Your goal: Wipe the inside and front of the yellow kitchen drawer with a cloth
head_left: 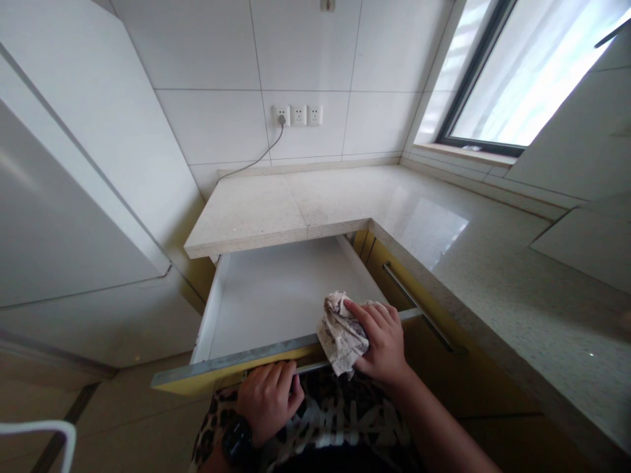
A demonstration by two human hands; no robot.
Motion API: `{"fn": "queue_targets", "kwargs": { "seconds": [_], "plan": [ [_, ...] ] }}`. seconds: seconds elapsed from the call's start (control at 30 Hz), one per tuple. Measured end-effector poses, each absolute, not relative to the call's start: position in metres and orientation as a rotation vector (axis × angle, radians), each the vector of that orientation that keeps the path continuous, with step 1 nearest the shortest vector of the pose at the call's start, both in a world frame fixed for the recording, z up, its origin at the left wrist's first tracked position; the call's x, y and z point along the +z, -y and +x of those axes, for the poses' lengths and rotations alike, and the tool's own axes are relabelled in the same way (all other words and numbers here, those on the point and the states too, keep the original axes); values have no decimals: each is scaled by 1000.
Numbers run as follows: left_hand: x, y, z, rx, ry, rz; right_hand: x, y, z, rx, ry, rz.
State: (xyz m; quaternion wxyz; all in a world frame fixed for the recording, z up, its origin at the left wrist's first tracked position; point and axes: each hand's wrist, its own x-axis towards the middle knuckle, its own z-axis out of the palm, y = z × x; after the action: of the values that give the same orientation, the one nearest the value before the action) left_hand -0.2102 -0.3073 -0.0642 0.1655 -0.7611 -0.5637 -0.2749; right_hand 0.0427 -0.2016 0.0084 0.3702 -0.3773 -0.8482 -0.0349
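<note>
A white-lined drawer (276, 295) with a yellow front is pulled out below the counter. My left hand (270, 397), with a dark watch at the wrist, is closed on the metal drawer handle (311, 368) at the front. A crumpled, stained cloth (341, 335) is in my right hand (382, 338). That hand is closed on the cloth over the right part of the drawer's front edge, and the cloth hangs down over the front. The cloth and hand hide part of the front edge.
A pale stone countertop (256, 203) runs above the drawer and turns along the right. On the right cabinet is a long bar handle (419, 305). A white cabinet or appliance (64, 197) stands at left. A plug with a cord (282, 121) sits in the wall sockets. A window (532, 79) is upper right.
</note>
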Motion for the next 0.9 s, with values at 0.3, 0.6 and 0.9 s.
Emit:
{"fn": "queue_targets", "kwargs": {
  "seconds": [0.3,0.6,0.9],
  "plan": [
    [-65,309,-211,-768,1613,-2174,7,197,49,-86,2223,-921],
    [-68,308,-210,-774,1669,-2180,8,162,134,-129,2162,-1113],
    [-63,307,-207,-782,1710,-2125,24,178,61,-199,2305,-1238]
  ]
}}
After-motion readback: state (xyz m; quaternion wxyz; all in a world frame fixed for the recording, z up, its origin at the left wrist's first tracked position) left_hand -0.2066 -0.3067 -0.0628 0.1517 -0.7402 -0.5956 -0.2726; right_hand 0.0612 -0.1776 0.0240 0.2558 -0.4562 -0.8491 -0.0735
